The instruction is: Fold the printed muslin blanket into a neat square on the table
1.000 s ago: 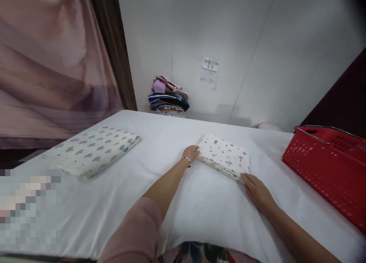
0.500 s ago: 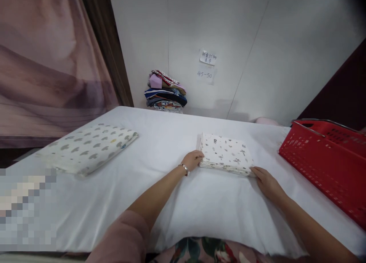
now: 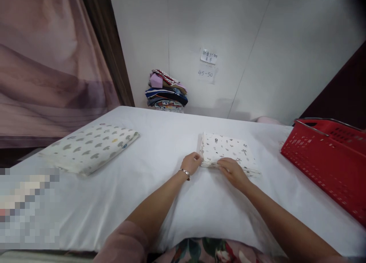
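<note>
A folded white cloth with small grey prints (image 3: 228, 146) lies in several layers on the white-covered table (image 3: 160, 141). At its near left corner is my left hand (image 3: 191, 164), fingers curled closed, a silver bracelet on the wrist; what the fingertips pinch is too small to make out. My right hand (image 3: 233, 173) has its thumb and fingers closed on the near edge of the same cloth, around the middle. Farther left lies a cream cloth with grey mushroom-like shapes (image 3: 98, 145), folded flat and touched by neither hand.
A red perforated basket (image 3: 326, 164) with a metal handle stands at the right. Behind the table's far edge is a pile of folded fabrics (image 3: 166, 91). Two paper notes (image 3: 207, 64) are on the wall. A pink curtain (image 3: 51, 64) hangs at the left.
My right hand has moved left along the near edge, from the cloth's right corner to about its middle. My left hand has stayed near the left corner.
</note>
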